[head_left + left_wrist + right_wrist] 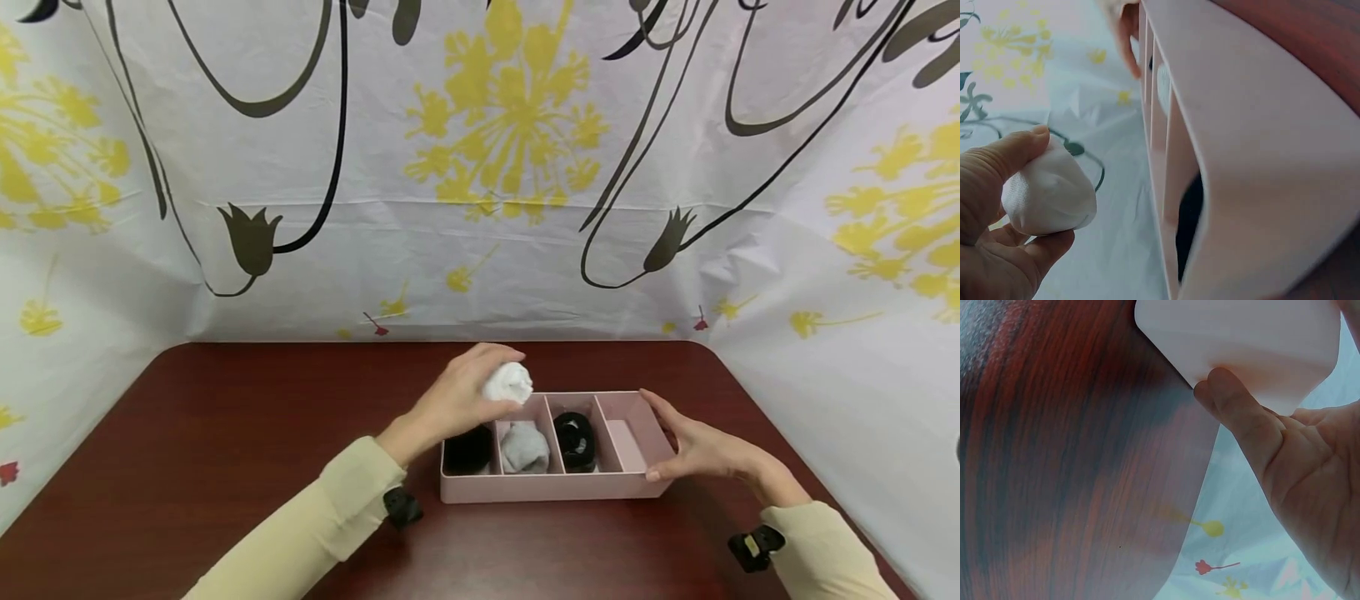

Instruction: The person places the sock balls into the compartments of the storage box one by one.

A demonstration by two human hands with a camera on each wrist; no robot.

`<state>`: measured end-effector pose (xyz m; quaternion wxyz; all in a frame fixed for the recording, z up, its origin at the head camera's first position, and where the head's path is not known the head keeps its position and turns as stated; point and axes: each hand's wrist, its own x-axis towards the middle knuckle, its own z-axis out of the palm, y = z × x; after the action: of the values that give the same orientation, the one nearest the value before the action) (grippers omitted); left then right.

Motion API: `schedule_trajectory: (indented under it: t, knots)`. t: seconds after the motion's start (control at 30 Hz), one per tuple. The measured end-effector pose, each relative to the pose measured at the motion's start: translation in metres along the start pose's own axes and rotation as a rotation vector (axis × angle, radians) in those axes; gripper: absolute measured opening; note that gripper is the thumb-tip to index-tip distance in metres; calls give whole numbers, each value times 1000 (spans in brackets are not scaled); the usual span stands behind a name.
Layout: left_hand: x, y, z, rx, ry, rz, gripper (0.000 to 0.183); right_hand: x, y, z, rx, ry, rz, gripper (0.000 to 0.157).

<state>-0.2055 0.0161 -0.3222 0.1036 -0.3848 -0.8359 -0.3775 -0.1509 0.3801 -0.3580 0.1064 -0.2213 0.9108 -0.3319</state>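
My left hand (465,392) holds a white rolled-up cloth bundle (509,382), sock-like in look, between thumb and fingers, above the back left of a pink divided box (555,488). In the left wrist view the bundle (1050,190) shows a fine knit, and the hand is apart from the box. My right hand (708,450) grips the box's right end, thumb on the front wall and fingers at the back corner. From the left, the compartments hold a black bundle (467,450), a grey cloth bundle (525,448) and a glossy black roundish item (575,440); the rightmost holds nothing visible.
The box stands on a dark red-brown wooden table (247,442). A white patterned cloth (465,275) hangs behind the table and along both sides. A small black device (402,507) is strapped at the left wrist, another (756,548) at the right.
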Motion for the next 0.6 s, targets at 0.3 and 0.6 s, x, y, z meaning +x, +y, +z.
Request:
schedule_trajectory:
  t: [0.3, 0.6]
  knots:
    - [34, 24, 39, -45, -74, 19, 56, 1, 1, 0, 17, -23, 34, 110]
    - [59, 50, 77, -14, -106, 36, 56, 1, -3, -1, 42, -46, 70, 111]
